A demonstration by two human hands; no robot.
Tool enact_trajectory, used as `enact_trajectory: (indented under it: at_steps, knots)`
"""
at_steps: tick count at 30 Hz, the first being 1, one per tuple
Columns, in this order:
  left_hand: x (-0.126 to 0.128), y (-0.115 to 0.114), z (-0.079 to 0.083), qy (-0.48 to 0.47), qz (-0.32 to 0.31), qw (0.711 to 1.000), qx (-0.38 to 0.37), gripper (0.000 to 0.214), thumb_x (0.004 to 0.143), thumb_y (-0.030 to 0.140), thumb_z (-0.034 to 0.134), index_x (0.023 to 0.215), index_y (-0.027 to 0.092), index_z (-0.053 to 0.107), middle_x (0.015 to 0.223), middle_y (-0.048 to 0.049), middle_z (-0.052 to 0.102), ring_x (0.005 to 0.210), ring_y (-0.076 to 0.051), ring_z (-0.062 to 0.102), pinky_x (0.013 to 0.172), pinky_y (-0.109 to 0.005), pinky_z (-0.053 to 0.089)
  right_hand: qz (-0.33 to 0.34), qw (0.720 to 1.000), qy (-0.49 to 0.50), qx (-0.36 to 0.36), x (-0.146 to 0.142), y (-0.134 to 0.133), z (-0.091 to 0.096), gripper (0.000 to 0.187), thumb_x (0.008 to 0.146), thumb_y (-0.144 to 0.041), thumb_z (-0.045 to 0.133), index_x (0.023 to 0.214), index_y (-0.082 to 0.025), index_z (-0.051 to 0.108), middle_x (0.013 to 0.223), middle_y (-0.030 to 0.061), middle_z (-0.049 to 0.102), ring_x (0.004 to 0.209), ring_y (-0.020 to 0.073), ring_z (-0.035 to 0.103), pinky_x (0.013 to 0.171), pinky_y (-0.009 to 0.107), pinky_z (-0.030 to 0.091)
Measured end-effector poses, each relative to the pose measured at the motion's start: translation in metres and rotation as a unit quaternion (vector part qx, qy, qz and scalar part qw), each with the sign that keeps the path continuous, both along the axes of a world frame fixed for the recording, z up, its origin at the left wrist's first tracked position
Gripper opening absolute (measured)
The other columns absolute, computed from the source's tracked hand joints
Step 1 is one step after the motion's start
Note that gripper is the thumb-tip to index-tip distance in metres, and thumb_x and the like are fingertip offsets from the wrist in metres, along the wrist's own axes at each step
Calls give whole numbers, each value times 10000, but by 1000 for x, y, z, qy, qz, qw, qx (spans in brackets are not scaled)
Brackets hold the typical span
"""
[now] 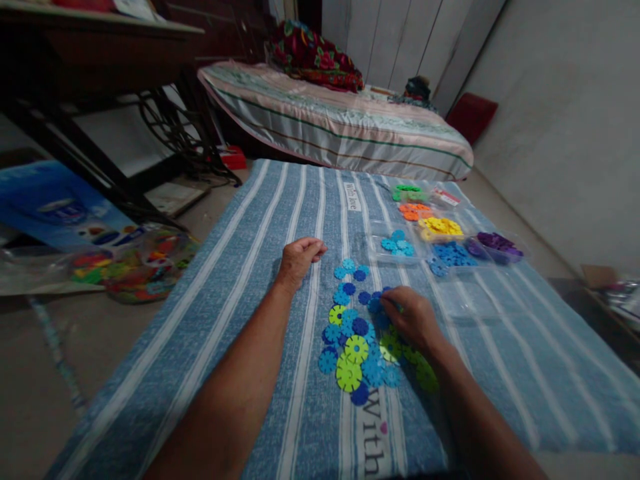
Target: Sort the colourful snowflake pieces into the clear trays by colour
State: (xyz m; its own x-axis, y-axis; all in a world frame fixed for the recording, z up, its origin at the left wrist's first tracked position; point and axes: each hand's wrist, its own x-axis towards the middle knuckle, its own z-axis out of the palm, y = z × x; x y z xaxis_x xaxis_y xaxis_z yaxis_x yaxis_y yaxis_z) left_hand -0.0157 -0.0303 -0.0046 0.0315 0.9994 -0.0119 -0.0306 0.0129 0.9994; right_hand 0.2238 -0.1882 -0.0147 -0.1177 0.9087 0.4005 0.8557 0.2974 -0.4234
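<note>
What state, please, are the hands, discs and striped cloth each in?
Left hand: fingers curled.
Loose blue and lime round notched plastic discs: spread, many overlapping.
Right hand: fingers bent, at loose discs; grip unclear.
Boxed green, orange, yellow, blue and purple plastic discs: grouped by colour.
Blue striped cloth: spread out.

Bare striped cloth (235,280) left of the left hand (301,259): free low pass. Loose disc pile (355,333) blocks sliding between hands. Right hand (410,313): discs left and below, clear bins (465,301) ahead and right. Open cloth right of right forearm (480,410).
</note>
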Motion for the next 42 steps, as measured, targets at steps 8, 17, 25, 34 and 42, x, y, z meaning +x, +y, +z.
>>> enact_trajectory:
  at_steps: [8, 17, 25, 34, 42]
  knots:
    - [1, -1, 3, 3, 1, 1000, 2, 383, 585, 519, 820, 745, 185, 724, 712, -48, 755, 725, -189, 690, 668, -282, 523, 23, 999, -18, -17, -4, 3, 0, 158, 930, -253, 582, 958, -227, 735, 1019, 94, 725, 973, 235, 662, 865, 353, 541]
    - [0, -2, 5, -2, -1, 1000, -7, 350, 557, 459, 821, 753, 187, 718, 610, -13, 692, 620, -155, 637, 616, -271, 491, 31, 996, -74, -32, -10, 4, -5, 161, 867, -202, 647, 1005, -223, 727, 1074, 108, 701, 1027, 269, 622, 894, 396, 529]
    - [-2, -3, 8, -19, 1, 1000, -12, 327, 586, 437, 775, 766, 172, 716, 551, 9, 627, 532, -124, 567, 538, -248, 426, 34, 996, -70, -33, -12, 2, -5, 154, 908, -209, 597, 986, -204, 729, 1033, 108, 721, 965, 253, 645, 849, 380, 531]
    - [-9, -1, 11, -92, -16, 995, -29, 292, 608, 398, 768, 777, 176, 686, 472, 66, 474, 438, -79, 421, 459, -224, 315, 37, 998, -40, 7, -13, 1, -5, 217, 952, -215, 526, 897, -206, 736, 920, 99, 738, 879, 243, 681, 799, 368, 538]
    - [-14, 0, 14, -136, -28, 989, -54, 299, 644, 419, 776, 784, 185, 653, 426, 115, 287, 388, -62, 294, 423, -221, 232, 53, 998, 26, -12, -16, -1, 3, 213, 941, -239, 529, 863, -217, 726, 867, 78, 746, 845, 220, 688, 779, 336, 544]
